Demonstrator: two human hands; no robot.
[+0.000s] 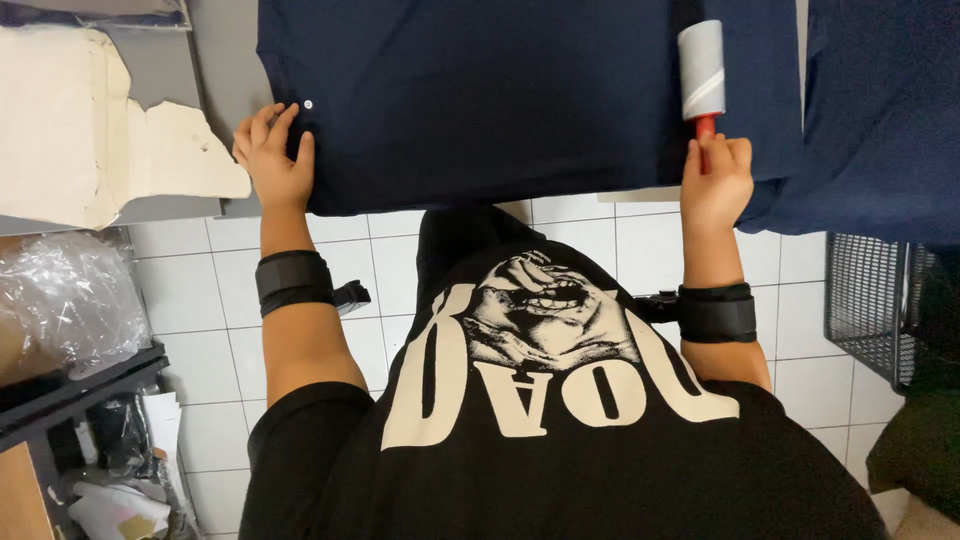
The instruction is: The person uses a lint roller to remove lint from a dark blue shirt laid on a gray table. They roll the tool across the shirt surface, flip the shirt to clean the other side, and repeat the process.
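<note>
Left hand (272, 160) flat, fingers spread, pressing corner of navy garment (480, 95) on table edge. Right hand (716, 182) fist-wrapped round red handle of lint roller (701, 72) — roller head rests on garment near right side, long axis pointing away from person. One roller; second navy garment (880, 120) at right, possibly separate piece. Two black wrist straps (292, 280).

White tiled floor (600, 240), grey table (215, 60), wire basket (865, 300) at right, dark shelf (80, 385) at left.
</note>
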